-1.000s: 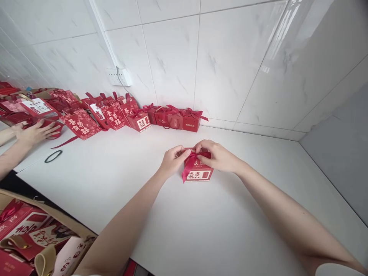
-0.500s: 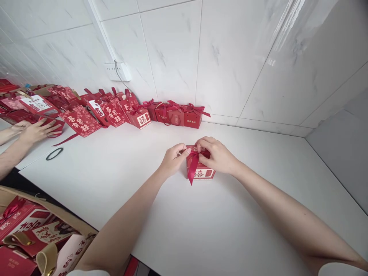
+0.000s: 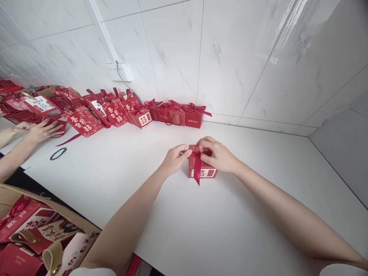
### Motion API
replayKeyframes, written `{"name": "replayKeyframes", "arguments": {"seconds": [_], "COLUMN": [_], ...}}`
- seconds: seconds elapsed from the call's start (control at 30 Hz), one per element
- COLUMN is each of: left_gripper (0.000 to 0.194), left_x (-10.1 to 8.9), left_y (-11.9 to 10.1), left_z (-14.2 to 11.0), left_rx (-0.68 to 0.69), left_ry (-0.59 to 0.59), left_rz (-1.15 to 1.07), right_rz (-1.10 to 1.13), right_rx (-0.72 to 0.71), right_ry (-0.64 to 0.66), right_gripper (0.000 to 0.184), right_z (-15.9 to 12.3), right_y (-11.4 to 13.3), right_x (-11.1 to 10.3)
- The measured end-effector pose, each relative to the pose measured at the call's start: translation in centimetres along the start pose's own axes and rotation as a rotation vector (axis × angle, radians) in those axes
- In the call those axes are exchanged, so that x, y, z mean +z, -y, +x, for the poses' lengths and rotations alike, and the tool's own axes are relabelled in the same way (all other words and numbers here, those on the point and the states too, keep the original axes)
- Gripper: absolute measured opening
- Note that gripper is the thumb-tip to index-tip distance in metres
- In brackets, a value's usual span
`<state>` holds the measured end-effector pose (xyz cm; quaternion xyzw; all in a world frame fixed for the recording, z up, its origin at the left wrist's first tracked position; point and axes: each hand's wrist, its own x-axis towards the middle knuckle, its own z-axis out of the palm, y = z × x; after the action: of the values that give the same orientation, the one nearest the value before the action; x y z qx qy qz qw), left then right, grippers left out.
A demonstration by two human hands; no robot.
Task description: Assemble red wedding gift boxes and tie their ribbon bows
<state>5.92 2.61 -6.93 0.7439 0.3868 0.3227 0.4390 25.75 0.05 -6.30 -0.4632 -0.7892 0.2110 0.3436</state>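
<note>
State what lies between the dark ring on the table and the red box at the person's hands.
In the head view: white tabletop, then the left hand, beside the box.

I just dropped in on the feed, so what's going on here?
A person is working a red satin ribbon at the top of a red gift box on a white table. The left hand has the ribbon in its grip at one side; the right hand is on the box's top, partly hiding the ribbon. One ribbon end hangs down the front. Whether the bow is finished can't be seen. Ribboned boxes stand along the tiled wall.
</note>
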Motion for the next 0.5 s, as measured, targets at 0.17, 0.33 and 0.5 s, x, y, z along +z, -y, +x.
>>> {"name": "replayKeyframes", "arguments": {"seconds": [0.17,0.33,0.5], "left_gripper": [0.034,0.039,0.042], "left_x": [-1.4,-3.5,-3.2], "left_y": [0.0,-0.1,0.0], "left_z": [0.1,0.0,-0.1], "left_rx": [-0.036,-0.044,-0.073], "left_ry": [-0.013,-0.057,-0.021], "left_rz": [-0.111,-0.152,-0.114], "right_rz": [0.093,0.116,0.161], "right_rx": [0.059,0.197,0.222], "right_ry": [0.004,0.038,0.231], "right_gripper": [0.012,0.034,0.035], "right_z": [-0.1,-0.5,-0.7], "right_y": [-0.2,-0.5,-0.8], "right_x": [-2.2,-5.6,-5.0]}}
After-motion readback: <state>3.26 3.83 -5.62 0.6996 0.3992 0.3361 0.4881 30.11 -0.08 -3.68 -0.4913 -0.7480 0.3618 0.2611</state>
